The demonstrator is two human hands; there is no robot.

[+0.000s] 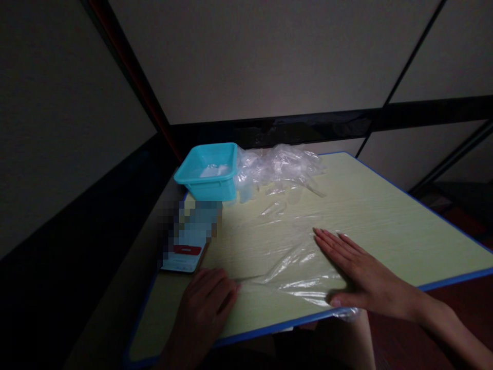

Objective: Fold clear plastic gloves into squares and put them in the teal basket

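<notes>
A clear plastic bag (pixel 296 272) lies flattened and creased on the table in front of me, one part hanging over the near edge. At its left end, my left hand (pixel 210 298) is closed, fingers curled, with the bag's edge pinched at the fingertips. My right hand (pixel 352 270) rests flat on the bag's right side, fingers stretched out together and thumb apart. Beyond both hands, a pile of crumpled clear plastic bags (pixel 283 164) sits at the table's far side.
A turquoise plastic basin (pixel 215 187) holding some clear and white material stands at the far left. A phone-like device (pixel 183 259), partly blurred, lies by the table's left edge. The pale table (pixel 404 221) has a blue rim. Wall panels (pixel 269 61) rise behind it.
</notes>
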